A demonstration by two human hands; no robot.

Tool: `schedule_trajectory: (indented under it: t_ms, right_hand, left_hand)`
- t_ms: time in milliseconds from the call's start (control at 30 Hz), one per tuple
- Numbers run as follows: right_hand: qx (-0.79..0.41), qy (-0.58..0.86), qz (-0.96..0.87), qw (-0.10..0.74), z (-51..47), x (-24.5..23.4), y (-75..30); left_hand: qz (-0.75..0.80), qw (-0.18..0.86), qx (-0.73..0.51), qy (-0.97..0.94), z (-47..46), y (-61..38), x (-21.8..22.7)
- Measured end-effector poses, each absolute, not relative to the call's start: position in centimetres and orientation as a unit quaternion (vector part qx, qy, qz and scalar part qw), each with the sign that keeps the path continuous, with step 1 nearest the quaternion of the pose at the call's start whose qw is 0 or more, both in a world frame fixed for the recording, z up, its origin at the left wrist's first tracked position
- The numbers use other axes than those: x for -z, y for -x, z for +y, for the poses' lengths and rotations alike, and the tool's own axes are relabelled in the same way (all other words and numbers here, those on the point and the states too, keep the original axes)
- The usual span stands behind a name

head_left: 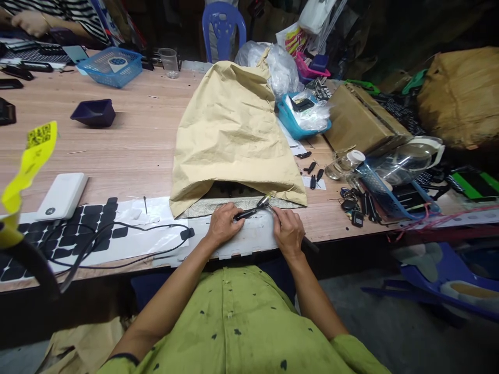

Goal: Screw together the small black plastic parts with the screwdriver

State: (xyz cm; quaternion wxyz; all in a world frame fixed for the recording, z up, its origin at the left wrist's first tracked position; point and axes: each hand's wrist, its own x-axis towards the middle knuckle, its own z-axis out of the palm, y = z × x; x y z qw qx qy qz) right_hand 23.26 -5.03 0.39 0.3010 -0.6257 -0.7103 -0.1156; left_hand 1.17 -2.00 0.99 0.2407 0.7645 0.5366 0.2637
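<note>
My left hand is closed on a small, slim black piece, held low over the white board at the table's front edge. My right hand grips what looks like a small hammer; its black handle end sticks out below the fist. The shiny metal head rests at or just above the far end of the black piece; contact cannot be made out. Right behind both hands, a tan paper cover is draped like a hood, its dark opening facing me.
To the left lie a white power bank, a black cable and a sheet with black squares. A purple tray and blue basket stand farther back. At right are small black parts, a cardboard box and a clear jug.
</note>
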Motion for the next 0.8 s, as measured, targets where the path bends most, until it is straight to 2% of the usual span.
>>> schedule_trajectory:
  t_ms: [200, 467, 700, 800]
  right_hand:
    - [0.112, 0.643, -0.701, 0.285, -4.5, 0.4, -23.3]
    - [0.116, 0.655, -0.696, 0.270, -4.6, 0.3, -22.9]
    - [0.109, 0.656, -0.700, 0.262, -4.6, 0.2, -22.9]
    - [0.121, 0.654, -0.699, 0.264, -4.6, 0.3, -22.9]
  left_hand:
    - [0.494, 0.250, -0.258, -0.792, -2.6, -0.4, -1.5]
    - [0.316, 0.234, -0.207, -0.896, -8.8, 1.9, -2.5]
    - [0.317, 0.126, -0.150, -0.928, -10.5, 2.0, -1.9]
    - [0.332, 0.143, -0.156, -0.919, -10.9, 1.9, -2.0]
